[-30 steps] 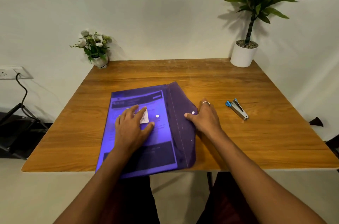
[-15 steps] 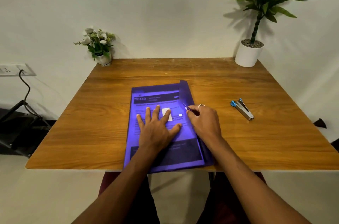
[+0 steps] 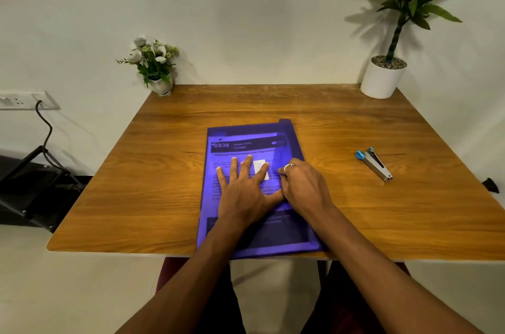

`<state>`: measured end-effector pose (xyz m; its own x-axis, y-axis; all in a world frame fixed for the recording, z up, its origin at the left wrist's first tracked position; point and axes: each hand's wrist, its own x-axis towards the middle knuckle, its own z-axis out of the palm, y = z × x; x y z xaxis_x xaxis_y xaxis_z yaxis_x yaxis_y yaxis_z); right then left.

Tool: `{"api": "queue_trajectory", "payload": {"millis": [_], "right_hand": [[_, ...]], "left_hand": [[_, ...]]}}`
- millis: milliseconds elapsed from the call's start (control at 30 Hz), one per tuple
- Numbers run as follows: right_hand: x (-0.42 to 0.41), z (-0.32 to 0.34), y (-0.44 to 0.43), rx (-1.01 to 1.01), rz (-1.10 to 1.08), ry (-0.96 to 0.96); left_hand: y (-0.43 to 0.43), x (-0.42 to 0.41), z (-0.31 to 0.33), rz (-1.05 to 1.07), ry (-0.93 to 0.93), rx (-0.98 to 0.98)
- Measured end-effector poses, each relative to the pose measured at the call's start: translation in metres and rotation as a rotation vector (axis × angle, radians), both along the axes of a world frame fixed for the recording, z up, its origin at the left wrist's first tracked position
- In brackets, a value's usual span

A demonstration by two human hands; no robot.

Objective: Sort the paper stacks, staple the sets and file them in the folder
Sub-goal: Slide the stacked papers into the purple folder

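Observation:
A translucent purple folder lies at the table's front edge, slightly overhanging it. Printed papers show through its cover. My left hand rests flat on the folder with fingers spread. Next to it, my right hand has its fingers curled down on the folder flap, which is folded over the right side; the snap is hidden under the fingers. A small stapler with a blue end lies on the table to the right, away from both hands.
The wooden table carries a small flower pot at its back left corner and a tall plant in a white pot at its back right. A black stand and wall socket cable sit left of the table.
The right hand has folded the flap from lying open on the right over onto the folder. The left hand's fingers have spread flat on the cover. The view has shifted.

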<state>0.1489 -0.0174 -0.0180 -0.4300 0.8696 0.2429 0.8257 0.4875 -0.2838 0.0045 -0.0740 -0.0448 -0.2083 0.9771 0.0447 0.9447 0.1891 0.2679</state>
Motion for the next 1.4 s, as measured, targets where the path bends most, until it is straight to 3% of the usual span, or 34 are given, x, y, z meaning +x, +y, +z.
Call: {"api": "queue_trajectory", "payload": {"millis": [367, 533, 733, 867, 933, 1067, 1200, 1400], "right_hand": [[-0.014, 0.032, 0.012, -0.102, 0.000, -0.279], [-0.010, 0.026, 0.007, -0.100, 0.002, -0.246], [0.019, -0.001, 0.004, -0.176, 0.031, 0.059], [0.040, -0.010, 0.003, -0.276, -0.006, 0.772], [0.044, -0.011, 0.011, -0.250, -0.076, 0.915], [0.032, -0.020, 0.032, -0.237, 0.023, 0.505], [0.025, -0.016, 0.050, -0.264, 0.024, 0.254], [0.010, -0.009, 0.079, -0.152, -0.030, 0.083]], "left_hand": [[-0.001, -0.001, 0.001, -0.004, -0.036, 0.018], [-0.003, -0.001, 0.001, -0.008, -0.047, 0.034], [0.002, 0.001, 0.001, -0.042, -0.065, 0.012], [0.005, 0.001, 0.003, -0.061, -0.080, 0.034], [0.010, 0.003, 0.003, -0.080, -0.077, 0.041], [0.028, 0.005, 0.006, -0.077, -0.073, 0.043], [0.043, 0.000, 0.005, -0.056, -0.082, 0.049], [0.074, -0.007, 0.003, -0.091, -0.072, 0.066]]}}
